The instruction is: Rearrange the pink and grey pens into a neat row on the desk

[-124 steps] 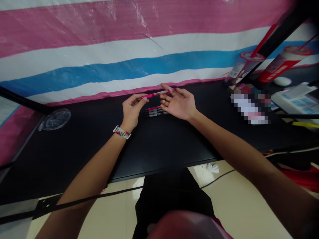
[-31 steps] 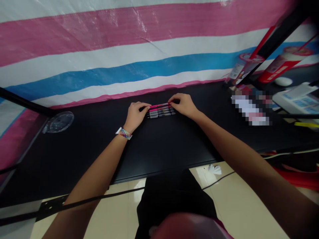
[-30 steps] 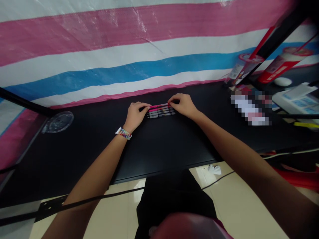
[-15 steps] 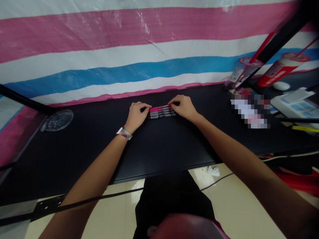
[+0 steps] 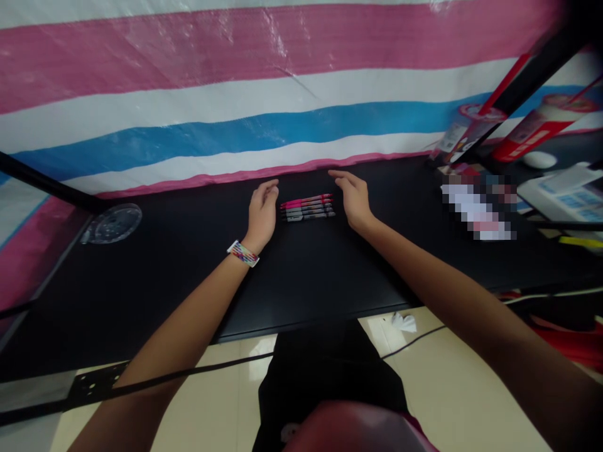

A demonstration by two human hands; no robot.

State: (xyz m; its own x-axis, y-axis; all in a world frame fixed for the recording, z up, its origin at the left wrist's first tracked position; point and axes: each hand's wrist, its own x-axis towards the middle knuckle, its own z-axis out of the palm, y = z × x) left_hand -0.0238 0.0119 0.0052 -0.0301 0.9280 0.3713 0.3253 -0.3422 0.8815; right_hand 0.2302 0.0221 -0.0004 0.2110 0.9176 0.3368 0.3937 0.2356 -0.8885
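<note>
Several pens (image 5: 308,208) lie side by side in a neat row on the black table (image 5: 301,270), pink ones at the back and grey-black ones toward me. Just left of the row is my left hand (image 5: 262,213), palm turned inward and fingers stretched out, holding nothing. A patterned band circles that wrist. Off the right ends of the pens, my right hand (image 5: 353,199) is held with its fingers extended and apart from them. Neither hand touches the pens.
A clear plastic lid (image 5: 115,223) lies at the left. At the right stand two drink cups with straws, one clear (image 5: 464,135) and one red (image 5: 541,129), near a white mouse (image 5: 539,160) and papers (image 5: 568,194). A striped sheet (image 5: 264,135) hangs behind.
Both hands have let go of the pen row's ends and opened. The left has drawn a little away to the left, the right away to the right. The pens stay lined up.
</note>
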